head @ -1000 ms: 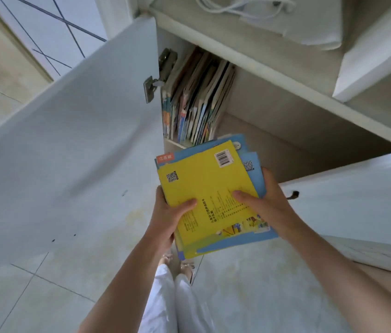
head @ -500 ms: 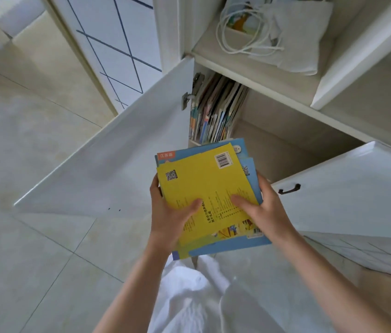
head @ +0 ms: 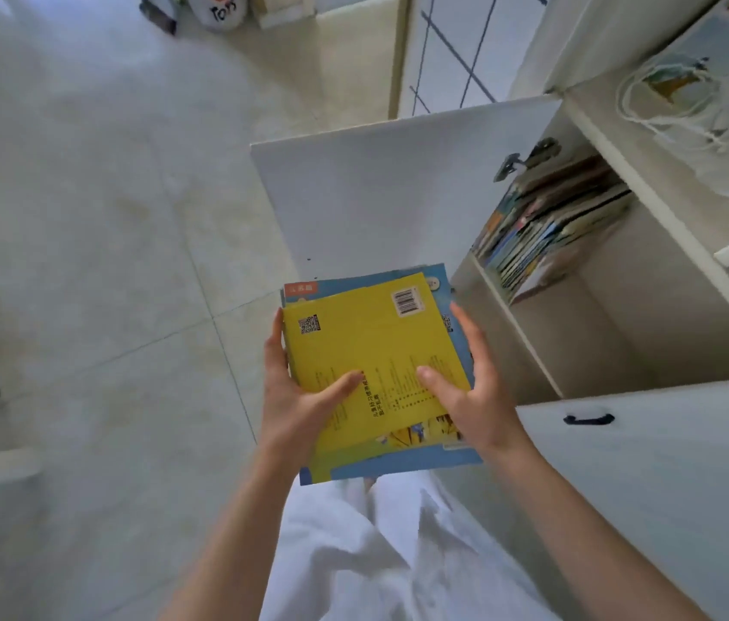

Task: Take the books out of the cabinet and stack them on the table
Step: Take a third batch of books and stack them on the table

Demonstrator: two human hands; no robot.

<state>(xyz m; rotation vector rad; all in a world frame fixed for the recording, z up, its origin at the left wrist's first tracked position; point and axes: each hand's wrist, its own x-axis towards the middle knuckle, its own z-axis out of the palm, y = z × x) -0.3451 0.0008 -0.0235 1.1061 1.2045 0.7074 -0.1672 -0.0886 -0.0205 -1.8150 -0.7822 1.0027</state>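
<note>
I hold a small stack of thin books [head: 371, 351] in front of me, a yellow back cover on top and blue covers beneath. My left hand [head: 297, 396] grips the stack's left edge with the thumb on the yellow cover. My right hand [head: 472, 387] grips the right edge the same way. Several more books [head: 546, 221] lean upright in the left end of the open cabinet [head: 613, 333], at the right of the view. No table shows in the frame.
The cabinet's left door [head: 380, 190] stands open behind the stack. Its right door [head: 667, 477] with a black handle [head: 588, 419] is open at lower right. A shelf above carries a white bag with cords [head: 703, 114]. Tiled floor [head: 98, 284] spreads to the left.
The view has swung left and away from the cabinet, which now sits at the right. The stack stays gripped in both hands in front of me.
</note>
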